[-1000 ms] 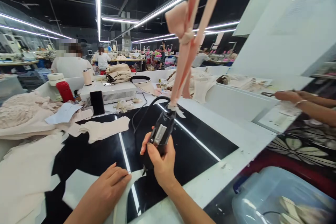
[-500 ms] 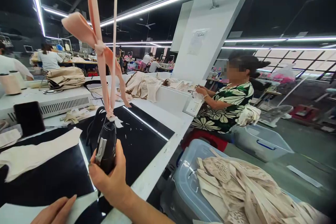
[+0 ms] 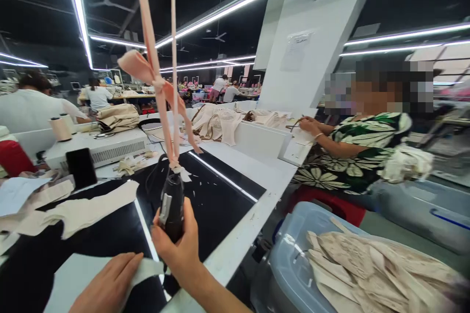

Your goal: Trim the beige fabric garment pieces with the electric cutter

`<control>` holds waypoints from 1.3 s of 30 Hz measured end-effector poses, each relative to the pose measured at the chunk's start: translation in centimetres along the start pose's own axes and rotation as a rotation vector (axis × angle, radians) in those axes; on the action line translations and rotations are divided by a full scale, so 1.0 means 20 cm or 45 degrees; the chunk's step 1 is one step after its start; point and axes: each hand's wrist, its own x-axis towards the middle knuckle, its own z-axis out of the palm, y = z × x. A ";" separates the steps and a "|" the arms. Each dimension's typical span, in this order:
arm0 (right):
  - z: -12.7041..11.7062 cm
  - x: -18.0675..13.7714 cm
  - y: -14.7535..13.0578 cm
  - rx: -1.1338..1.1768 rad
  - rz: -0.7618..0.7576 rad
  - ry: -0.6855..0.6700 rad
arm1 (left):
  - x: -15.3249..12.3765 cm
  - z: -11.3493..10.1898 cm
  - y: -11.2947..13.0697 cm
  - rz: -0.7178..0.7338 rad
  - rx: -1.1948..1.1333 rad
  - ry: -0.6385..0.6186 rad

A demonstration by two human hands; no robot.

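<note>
My right hand (image 3: pixel 179 249) is wrapped round a black hand-held tool (image 3: pixel 172 205) that hangs upright from pink fabric strips (image 3: pixel 163 88) tied in a knot above it. The tool sits over the black worktop (image 3: pixel 205 195). My left hand (image 3: pixel 110 286) lies at the bottom edge, fingers pressed on a pale cream fabric piece (image 3: pixel 95 279) that runs toward the tool's lower end. Another cream fabric piece (image 3: pixel 84 210) lies further left on the worktop.
A clear plastic bin (image 3: pixel 293 259) of beige lace pieces stands on the floor to the right. A seated person in a floral top (image 3: pixel 352 151) works at the neighbouring bench. A white machine (image 3: pixel 106 149), a black phone (image 3: pixel 81 167) and a thread cone (image 3: pixel 60 128) stand behind.
The view swung right to the bin and seated person, then partly back left. My left hand came further into view onto the cream piece. My right hand kept hold of the tool.
</note>
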 end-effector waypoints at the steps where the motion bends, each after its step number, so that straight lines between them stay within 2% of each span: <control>1: -0.01 0.00 0.01 -0.006 -0.018 0.013 | 0.04 -0.04 0.03 0.058 0.033 0.035; 5: -0.05 0.01 0.07 -0.019 -0.061 0.067 | 0.18 -0.18 0.17 -0.056 0.134 -0.121; 8: -0.06 0.02 0.06 -0.035 -0.103 0.070 | 0.24 -0.25 0.24 -0.152 0.100 -0.220; 14: -0.08 0.01 0.02 -0.006 -0.120 0.028 | 0.24 -0.25 0.30 -0.230 -0.044 -0.115; 21: -0.10 0.00 0.04 0.010 -0.080 0.005 | 0.28 -0.26 0.37 -0.409 -0.187 -0.201; 28: -0.09 -0.02 0.03 -0.020 -0.104 0.023 | 0.23 -0.21 0.36 -0.327 -0.134 -0.178; 39: -0.08 -0.05 0.01 -0.028 -0.116 0.034 | 0.22 -0.27 0.41 -0.216 0.069 -0.283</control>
